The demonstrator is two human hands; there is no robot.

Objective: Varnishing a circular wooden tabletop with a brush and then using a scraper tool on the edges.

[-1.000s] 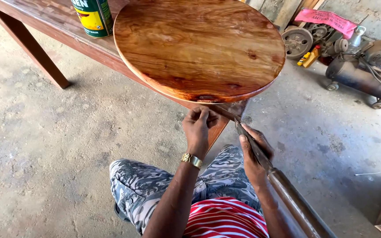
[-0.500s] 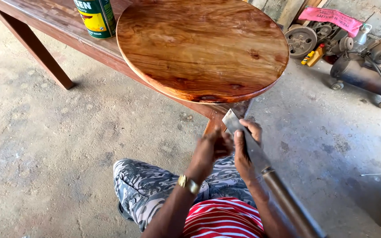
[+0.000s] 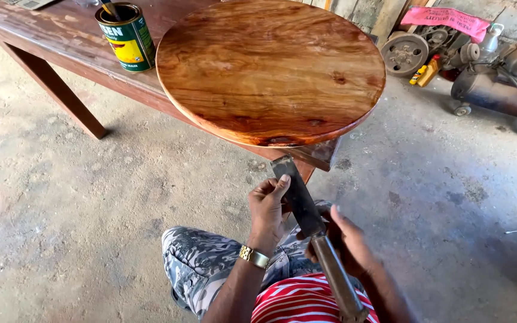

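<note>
A round, glossy wooden slab (image 3: 270,69) lies on a long wooden table (image 3: 43,42) and overhangs its near edge. Just below that edge I hold a flat metal blade (image 3: 297,194) with a brown wooden handle (image 3: 336,281). My right hand (image 3: 345,242) grips the tool where blade meets handle. My left hand (image 3: 268,206), a gold watch on its wrist, rests its fingers against the blade's left side. The blade tip points up toward the slab's rim, a little short of it.
A green and yellow tin can (image 3: 128,36) with a stick in it stands on the table left of the slab. A table leg (image 3: 55,90) slants down at the left. Machines and a compressor tank (image 3: 498,90) sit on the concrete floor at the right.
Both hands have drawn back from under the slab's edge toward my lap. The blade, earlier close to the rim, now lies lower, and my left hand has shifted onto its side.
</note>
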